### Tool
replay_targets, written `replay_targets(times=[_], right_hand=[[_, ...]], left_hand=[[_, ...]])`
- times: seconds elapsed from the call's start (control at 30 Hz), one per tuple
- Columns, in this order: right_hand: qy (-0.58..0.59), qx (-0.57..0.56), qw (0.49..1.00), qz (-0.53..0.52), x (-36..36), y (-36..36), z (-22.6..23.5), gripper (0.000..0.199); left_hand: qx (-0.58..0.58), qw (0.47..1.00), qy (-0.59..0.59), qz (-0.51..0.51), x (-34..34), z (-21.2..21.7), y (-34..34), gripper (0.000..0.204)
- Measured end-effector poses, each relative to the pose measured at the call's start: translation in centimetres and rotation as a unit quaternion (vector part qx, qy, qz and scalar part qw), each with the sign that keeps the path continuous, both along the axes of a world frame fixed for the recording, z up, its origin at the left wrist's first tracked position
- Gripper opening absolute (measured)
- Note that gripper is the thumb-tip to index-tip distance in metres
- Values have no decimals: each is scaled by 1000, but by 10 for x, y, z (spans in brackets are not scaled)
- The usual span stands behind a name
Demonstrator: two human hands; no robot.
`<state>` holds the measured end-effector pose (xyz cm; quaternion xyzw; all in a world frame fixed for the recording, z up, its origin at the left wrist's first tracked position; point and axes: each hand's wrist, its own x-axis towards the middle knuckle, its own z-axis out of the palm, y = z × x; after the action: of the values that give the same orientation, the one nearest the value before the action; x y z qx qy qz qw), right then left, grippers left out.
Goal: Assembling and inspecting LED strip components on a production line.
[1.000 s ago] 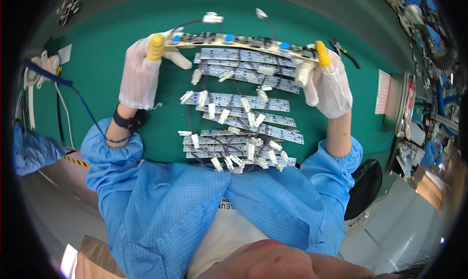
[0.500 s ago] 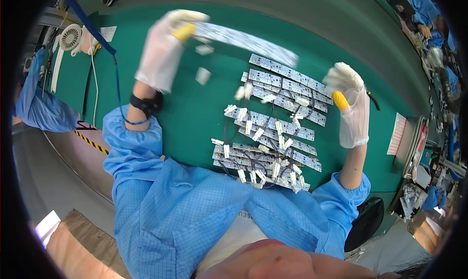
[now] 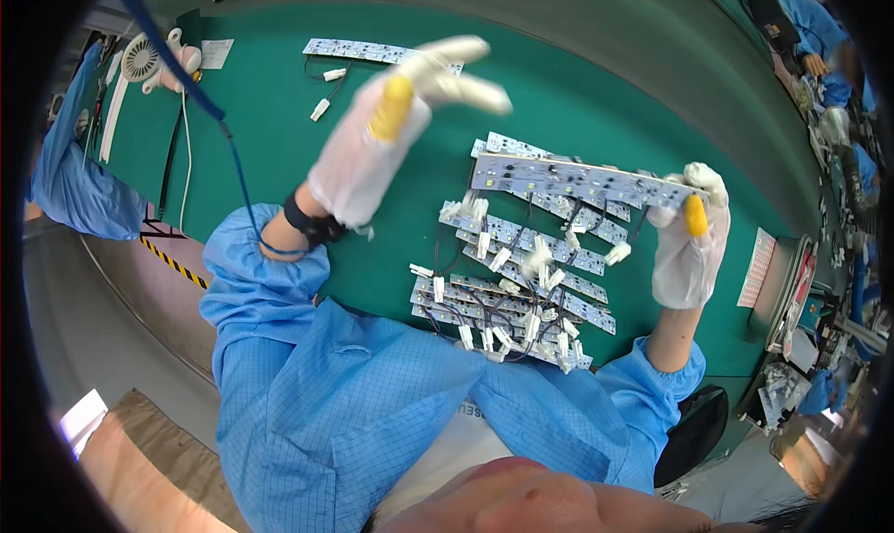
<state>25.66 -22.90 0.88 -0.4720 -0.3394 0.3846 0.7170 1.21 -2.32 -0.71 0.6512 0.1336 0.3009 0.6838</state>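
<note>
A long white LED circuit strip (image 3: 573,175) is grasped by the white-gloved right hand (image 3: 693,240) while the white-gloved left hand (image 3: 396,109) is outspread.

My green bench (image 3: 279,151) bears a cluster of wired LED strips (image 3: 517,237). Beyond that cluster, leftward, lies a lone strip (image 3: 358,49); farther left of the cluster, a white fan (image 3: 142,59); to the cluster's right, a reddish sheet (image 3: 758,268).
</note>
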Motion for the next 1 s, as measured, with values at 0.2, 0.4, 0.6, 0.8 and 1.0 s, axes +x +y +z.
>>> replay_targets(times=[0.2, 0.4, 0.6, 0.8, 1.0], right_hand=[[29, -54, 997, -43, -6, 5, -5, 30], [-78, -89, 993, -1, 1, 4, -6, 49], [-143, -107, 983, -30, 3, 0, -8, 73], [-138, -111, 984, -16, 1, 0, -4, 74], [-141, -124, 982, 7, 0, -3, 0, 80]], left_hand=[[29, 998, 18, -44, -7, -7, -23, 75], [222, 970, 96, 32, -11, -15, -12, 48], [367, 919, 11, 141, -1, -16, -10, 43], [226, 968, 83, 62, -14, -14, -6, 49], [189, 975, 49, 107, -8, -17, -5, 47]])
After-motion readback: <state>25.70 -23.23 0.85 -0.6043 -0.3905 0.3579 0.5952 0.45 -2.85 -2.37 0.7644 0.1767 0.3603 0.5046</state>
